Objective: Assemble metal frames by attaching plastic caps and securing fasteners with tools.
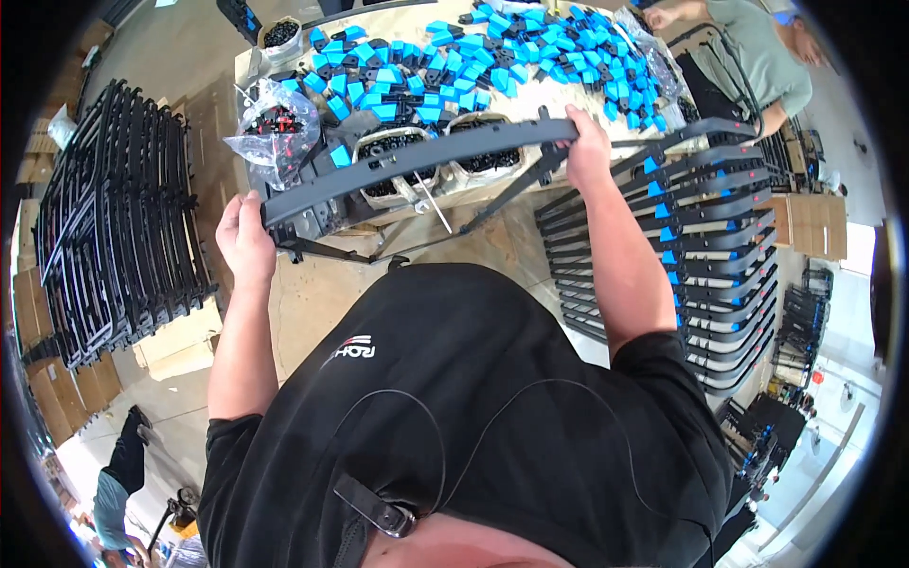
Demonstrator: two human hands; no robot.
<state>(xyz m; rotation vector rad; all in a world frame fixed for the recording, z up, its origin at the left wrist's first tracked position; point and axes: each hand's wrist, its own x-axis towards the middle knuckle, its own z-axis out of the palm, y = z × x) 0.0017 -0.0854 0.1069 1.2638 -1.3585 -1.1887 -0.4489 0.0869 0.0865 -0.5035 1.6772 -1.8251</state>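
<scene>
Both my hands hold a black frame (417,159) in front of me, above the near edge of the table. My left hand (248,241) is closed round the left end of its wide curved bar. My right hand (589,151) grips the right end, higher up. Thinner struts of the frame hang below the bar and meet near my shirt. Behind the bar, partly hidden by it, stand a tub of small black parts (388,150) and another such tub (488,159). A thin metal rod (434,201) shows under the bar.
Blue-and-black plastic pieces (473,62) are heaped over the table (559,95). A clear bag (275,133) lies at its left, near a small bucket (281,40). Stacked black frames stand left (118,222) and right (705,275). Another person (767,57) is at the far right.
</scene>
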